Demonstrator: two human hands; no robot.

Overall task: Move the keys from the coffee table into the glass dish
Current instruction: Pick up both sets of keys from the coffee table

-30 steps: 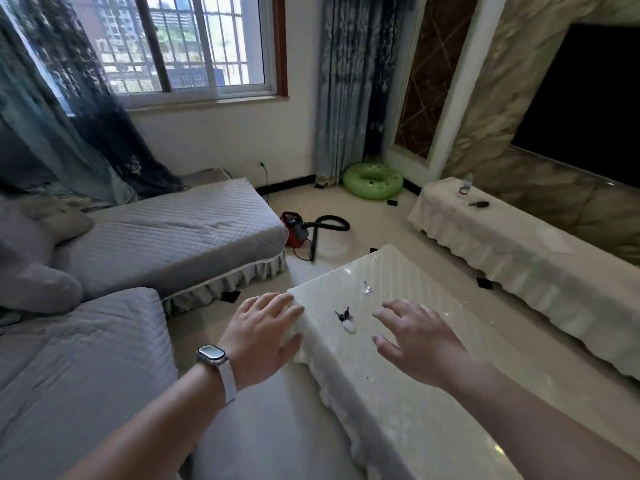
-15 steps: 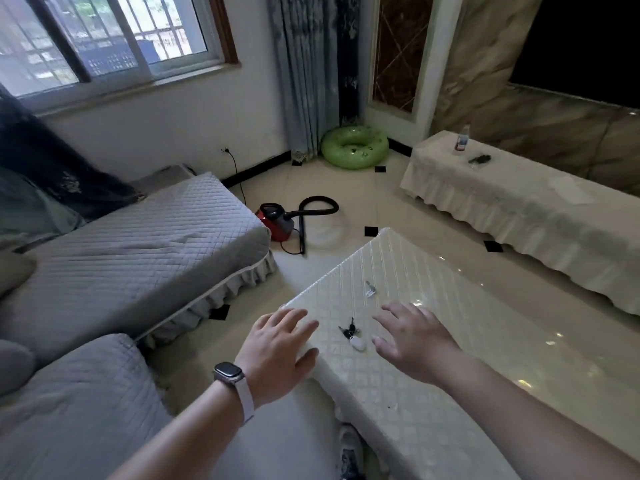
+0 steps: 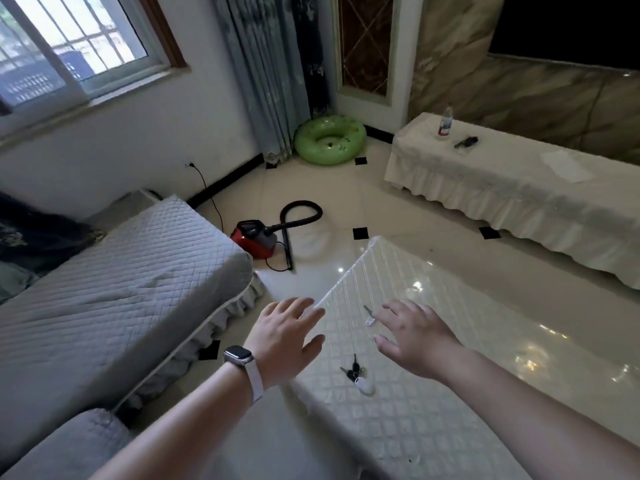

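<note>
A bunch of dark keys with a white oval fob [image 3: 358, 375] lies on the white quilted coffee table [image 3: 415, 420] near its left edge. A second small key with a white tag [image 3: 369, 315] lies farther up the table. My left hand [image 3: 285, 336], a watch on its wrist, hovers open at the table's left edge. My right hand [image 3: 414, 336] hovers open over the table, just right of the keys and next to the small key. Both hands hold nothing. No glass dish is in view.
A grey quilted sofa [image 3: 114, 292] stands at left. A red vacuum cleaner [image 3: 256, 237] and a green swim ring [image 3: 329, 138] are on the floor beyond. A long cloth-covered bench [image 3: 519, 202] at right carries a bottle [image 3: 446, 121] and a dark object [image 3: 467, 142].
My view has tilted down and moved closer to the table. The keys now lie nearer to me, below and between my hands, which stay open.
</note>
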